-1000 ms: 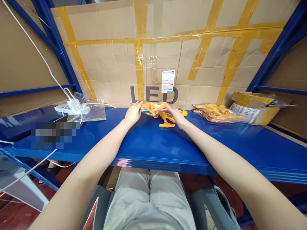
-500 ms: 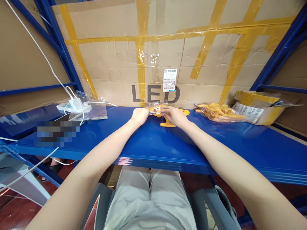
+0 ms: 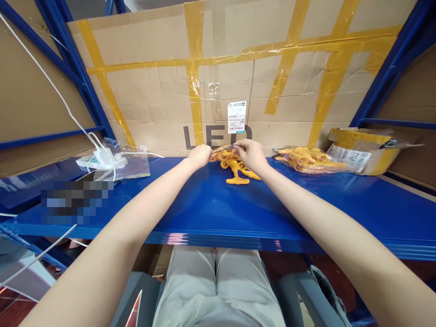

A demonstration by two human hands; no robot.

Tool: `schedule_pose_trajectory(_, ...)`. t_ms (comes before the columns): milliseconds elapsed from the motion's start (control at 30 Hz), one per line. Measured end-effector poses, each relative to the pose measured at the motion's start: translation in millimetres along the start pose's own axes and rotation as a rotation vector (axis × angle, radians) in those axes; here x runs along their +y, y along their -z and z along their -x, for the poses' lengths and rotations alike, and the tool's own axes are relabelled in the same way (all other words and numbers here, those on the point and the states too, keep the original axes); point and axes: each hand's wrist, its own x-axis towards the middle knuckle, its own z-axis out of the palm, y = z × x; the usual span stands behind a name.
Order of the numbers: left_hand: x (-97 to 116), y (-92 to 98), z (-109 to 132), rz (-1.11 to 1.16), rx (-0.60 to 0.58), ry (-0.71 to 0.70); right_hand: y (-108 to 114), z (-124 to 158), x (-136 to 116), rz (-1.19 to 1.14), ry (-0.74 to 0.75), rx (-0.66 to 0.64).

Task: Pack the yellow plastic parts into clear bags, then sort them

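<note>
1. A glossy blue metal shelf board (image 3: 218,213) spans the view from left to right.
2. At its far edge stands a brown cardboard sheet (image 3: 153,95) crossed with yellow tape.
3. Blue steel rack posts (image 3: 391,68) flank it.
4. Reddish floor (image 3: 13,313) shows near left.

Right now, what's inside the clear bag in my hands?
The clear bag holds orange plastic pieces; a T-shaped one lies just below on the blue shelf. Your left hand and right hand cover the bag's ends.

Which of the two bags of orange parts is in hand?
The centre bag, pinched between left hand and right hand; the other bag lies untouched to the right.
</note>
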Motion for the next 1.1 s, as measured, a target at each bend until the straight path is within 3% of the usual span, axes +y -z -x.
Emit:
schedule_pose_trajectory(100,2,13.4,-15,-0.122,0.011,-0.014,2,-15,-1,-0.017,-0.083,0.017)
schedule_pose_trajectory(200,1,25.7,-30,-0.087,0.133,0.091,5,-35,0,0.018,-0.081,0.063)
schedule_pose_trajectory(267,0,30.2,-38,0.074,0.195,0.202,6,-50,4,0.040,-0.086,0.097)
schedule_pose_trajectory(433,-6,29.3,-51,0.802,0.051,0.334,7,-75,19,-0.009,-0.114,0.122)
schedule_pose_trajectory(633,-11,30.4,-62,1.175,0.372,0.288,15,-90,20,-0.286,-0.032,0.141)
schedule_pose_trajectory(767,-14,35.6,-60,1.293,0.446,0.280,18,-83,15,-0.464,-0.131,0.095)
schedule_pose_trajectory(967,-13,43.4,-51,1.393,0.463,0.304,15,-45,-3,-0.687,-0.378,-0.189)
schedule_pose_trajectory(1100,-7,51.1,-49,1.439,0.482,0.275,10,-34,-10,-0.702,-0.389,-0.196)
